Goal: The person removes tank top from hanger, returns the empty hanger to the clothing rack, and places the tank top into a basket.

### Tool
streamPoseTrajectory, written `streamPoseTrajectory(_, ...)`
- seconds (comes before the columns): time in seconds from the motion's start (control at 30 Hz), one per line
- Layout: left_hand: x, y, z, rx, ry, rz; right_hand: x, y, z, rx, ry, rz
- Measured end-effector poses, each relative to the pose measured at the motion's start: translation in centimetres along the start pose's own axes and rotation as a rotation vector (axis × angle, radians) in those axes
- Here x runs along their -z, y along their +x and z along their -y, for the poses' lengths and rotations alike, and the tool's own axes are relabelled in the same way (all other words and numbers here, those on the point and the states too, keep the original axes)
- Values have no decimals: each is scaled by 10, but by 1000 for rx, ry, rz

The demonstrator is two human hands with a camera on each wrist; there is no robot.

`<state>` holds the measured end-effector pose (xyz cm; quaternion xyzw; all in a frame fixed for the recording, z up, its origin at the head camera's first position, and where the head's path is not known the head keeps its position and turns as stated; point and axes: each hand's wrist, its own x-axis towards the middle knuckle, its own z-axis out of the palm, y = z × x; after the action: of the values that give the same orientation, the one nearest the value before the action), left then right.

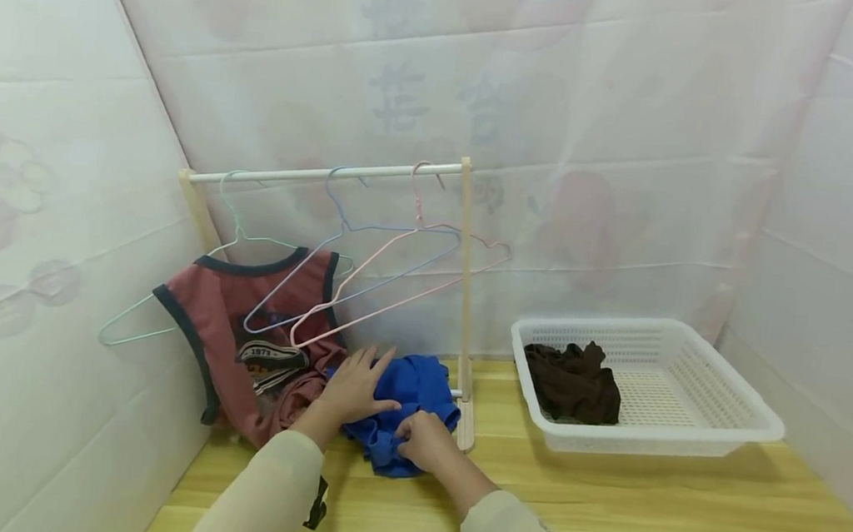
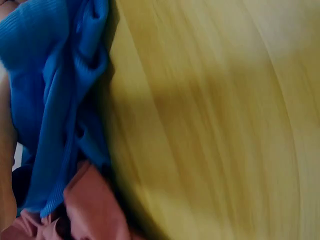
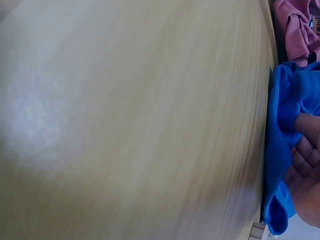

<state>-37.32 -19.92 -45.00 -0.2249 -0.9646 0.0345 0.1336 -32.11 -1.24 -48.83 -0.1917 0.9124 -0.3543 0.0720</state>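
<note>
A crumpled blue garment (image 1: 417,382) with ribbed edging lies on the wooden table below the rack. On its left side rests my left hand (image 1: 353,387), fingers spread and thumb reaching right across the cloth. My right hand (image 1: 428,441) pinches the front right of the same garment, fingers curled into the fabric. The right wrist view shows the thumb pressing into the blue cloth (image 3: 280,145). Just left of my left hand, a red sleeveless top (image 1: 205,307) with dark trim hangs on a green hanger (image 1: 125,319), its lower part bunched on the table.
A white rail (image 1: 291,173) on wooden posts also carries a blue hanger (image 1: 395,279) and a pink hanger (image 1: 392,318), both without clothes. To the right stands a white plastic basket (image 1: 714,435) holding a dark brown garment (image 1: 575,386). Curtain-like sheets surround the table (image 1: 602,514).
</note>
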Motion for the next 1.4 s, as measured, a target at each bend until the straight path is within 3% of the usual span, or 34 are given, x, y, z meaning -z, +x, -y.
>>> streamPoseTrajectory(0.23, -18, 4, -7, 39, -19, 65, -3, 0, 1, 3, 14, -18)
streamPoseTrajectory(0.53, -26, 5, -19, 80, -40, 14, 0, -6, 6, -3, 40, -51)
streamPoseTrajectory(0.8, -14, 5, -31, 56, 13, -104, 3, -4, 0, 91, 20, -108)
streamPoseTrajectory(1.0, 5, 16, -44, 69, -63, -259, 16, -3, -16, 119, 129, -274)
streamPoseTrajectory(1.1, 17, 19, -54, 132, -260, -323, 26, -4, -20, 94, 251, -406)
streamPoseTrajectory(1.2, 25, 17, -65, 223, -549, -358, 33, -3, -19, 54, 414, -503)
streamPoseTrajectory(1.4, 24, 8, -84, 409, -1180, -425, 33, 2, -10, -20, 664, -570)
